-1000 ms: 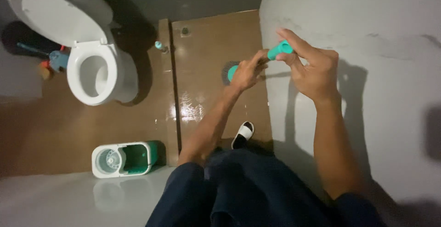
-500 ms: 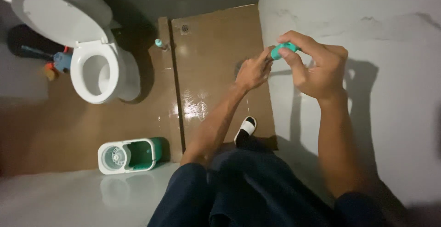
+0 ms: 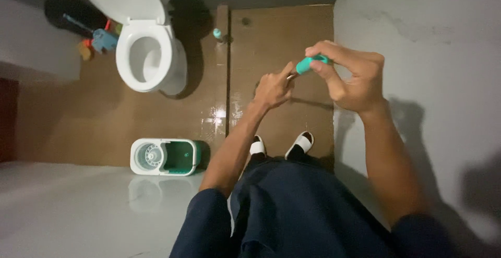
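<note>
- The brown floor (image 3: pixel 78 122) fills the middle of the view, wet and shiny near the centre, with grey walls (image 3: pixel 428 39) on the sides.
- A white toilet (image 3: pixel 143 54) stands at the upper left, its lid up.
- A white and green mop bucket (image 3: pixel 165 157) sits on the floor, left of the person's legs.
- The right hand (image 3: pixel 349 75) is raised in front of the right wall, and its fingers pinch a small teal handle (image 3: pixel 309 63).
- The left hand (image 3: pixel 272 87) is just beside it, fingers curled, with fingertips at the lower end of the handle; I cannot tell if it grips.
- Two white slippers (image 3: pixel 301 143) show below the hands.
- A small teal thing (image 3: pixel 216 32) lies on the floor near the toilet.
</note>
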